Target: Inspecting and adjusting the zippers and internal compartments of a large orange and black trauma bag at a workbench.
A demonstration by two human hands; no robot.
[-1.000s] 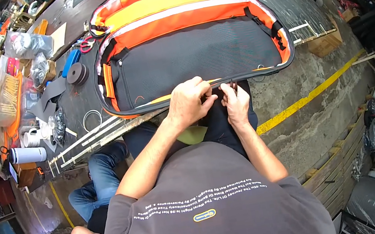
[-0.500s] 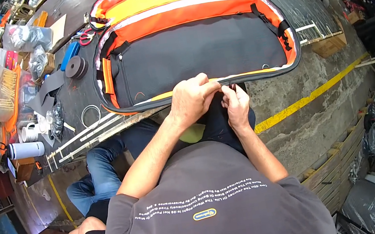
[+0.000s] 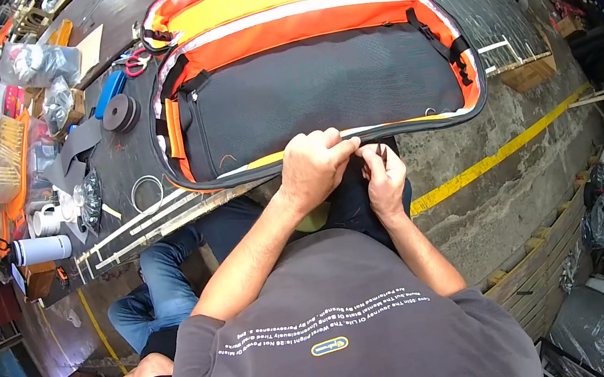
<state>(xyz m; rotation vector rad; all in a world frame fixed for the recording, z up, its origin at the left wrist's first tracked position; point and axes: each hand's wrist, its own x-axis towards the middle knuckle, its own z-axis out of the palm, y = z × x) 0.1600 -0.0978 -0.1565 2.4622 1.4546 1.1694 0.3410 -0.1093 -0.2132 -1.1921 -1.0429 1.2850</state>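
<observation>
An orange bag [image 3: 306,21] with a dark grey mesh panel [image 3: 325,85] lies opened out on the table, black trim along its rim. My left hand [image 3: 314,166] is closed on the near rim, thumb and fingers pinching the black edge. Just to its right, my right hand [image 3: 386,182] is closed in a pinch below the same edge. Something small and dark pokes up from its fingertips, too small to name. A short stretch of the rim between the two hands is partly covered by fingers. Short loose thread ends show on the panel near this edge.
On the dark table [image 3: 117,159] at left are a roll of black webbing [image 3: 121,112], a ring of wire [image 3: 147,194], red-handled scissors [image 3: 136,63], a white tumbler [image 3: 42,249] and plastic boxes [image 3: 6,162]. A person in jeans [image 3: 161,280] sits close on my left.
My left hand has shifted slightly down along with the bag's near rim. My right hand has dropped a little and turned, its fingertips now just below the edge.
</observation>
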